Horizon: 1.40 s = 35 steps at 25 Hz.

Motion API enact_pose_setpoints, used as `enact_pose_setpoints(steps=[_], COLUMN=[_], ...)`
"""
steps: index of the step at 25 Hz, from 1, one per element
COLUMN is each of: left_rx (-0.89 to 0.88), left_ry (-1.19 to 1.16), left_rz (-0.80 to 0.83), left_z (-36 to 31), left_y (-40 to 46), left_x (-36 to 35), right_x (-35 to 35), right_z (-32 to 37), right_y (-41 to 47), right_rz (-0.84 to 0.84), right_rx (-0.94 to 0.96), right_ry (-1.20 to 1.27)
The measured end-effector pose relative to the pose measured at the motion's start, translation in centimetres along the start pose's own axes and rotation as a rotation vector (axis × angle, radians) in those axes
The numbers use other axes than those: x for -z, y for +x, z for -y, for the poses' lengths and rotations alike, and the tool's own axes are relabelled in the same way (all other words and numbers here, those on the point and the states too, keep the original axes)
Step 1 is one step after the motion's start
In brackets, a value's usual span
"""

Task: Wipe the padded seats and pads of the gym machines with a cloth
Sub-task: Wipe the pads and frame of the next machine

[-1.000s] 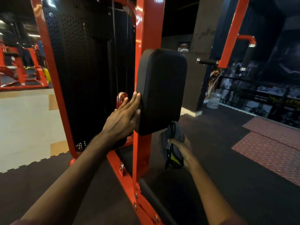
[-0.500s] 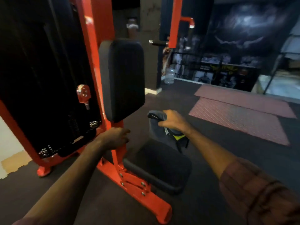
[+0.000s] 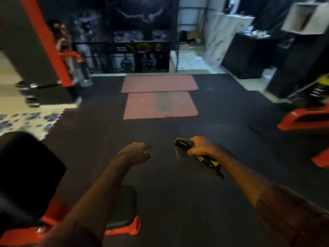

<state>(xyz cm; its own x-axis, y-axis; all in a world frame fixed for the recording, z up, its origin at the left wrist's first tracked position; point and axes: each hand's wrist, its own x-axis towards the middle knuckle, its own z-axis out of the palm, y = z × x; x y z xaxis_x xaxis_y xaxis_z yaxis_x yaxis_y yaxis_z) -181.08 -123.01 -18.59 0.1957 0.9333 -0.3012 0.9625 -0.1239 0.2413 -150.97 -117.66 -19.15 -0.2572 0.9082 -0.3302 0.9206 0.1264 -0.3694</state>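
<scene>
The right hand (image 3: 201, 147) is curled around a dark cloth (image 3: 185, 152) with yellow trim, gripping it so that a bunched end sticks out past the knuckles and a longer tail hangs below the wrist. The left hand (image 3: 137, 154) is out in the air just left of the cloth, apart from it and holding nothing; its fingers look loosely curled, though motion blur hides the details. Both hands hang over the dark rubber floor (image 3: 178, 202). The black padded seat (image 3: 124, 207) lies below and left of the cloth, under the left forearm, on a red machine frame (image 3: 124, 229). A black back pad (image 3: 26, 168) stands further left of the cloth, at the picture's edge. Two red checker-plate mats (image 3: 160, 97) lie on the floor well beyond the cloth, straight ahead.
</scene>
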Motion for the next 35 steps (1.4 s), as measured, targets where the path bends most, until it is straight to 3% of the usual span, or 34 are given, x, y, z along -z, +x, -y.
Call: enact_pose_setpoints(steps=[5, 12, 15, 27, 35], left_rx=[-0.264, -0.524, -0.660, -1.236, -1.575], left_ry=[0.126, 0.136, 0.139, 0.215, 0.302], left_rz=[-0.021, -0.007, -0.002, 0.163, 0.262], left_z=[-18.9, -46.9, -58.6, -104.5, -132.7], left_y=[8.6, 15.7, 17.5, 28.4, 29.0], left_x=[6.7, 7.3, 6.9, -3.1, -5.8], right_x=[12.5, 23.3, 26.5, 32.7, 36.1], right_z=[-14.5, -36.3, -44.3, -74.2, -88.7], right_y=[-9.8, -22.2, -27.1, -46.5, -57.1], right_rz=[-0.180, -0.460, -0.508, -0.662, -0.984], right_rx=[-0.115, -0.318, -0.450, -0.988, -1.329], right_ry=[-0.012, 0.234, 0.267, 0.312, 0.379])
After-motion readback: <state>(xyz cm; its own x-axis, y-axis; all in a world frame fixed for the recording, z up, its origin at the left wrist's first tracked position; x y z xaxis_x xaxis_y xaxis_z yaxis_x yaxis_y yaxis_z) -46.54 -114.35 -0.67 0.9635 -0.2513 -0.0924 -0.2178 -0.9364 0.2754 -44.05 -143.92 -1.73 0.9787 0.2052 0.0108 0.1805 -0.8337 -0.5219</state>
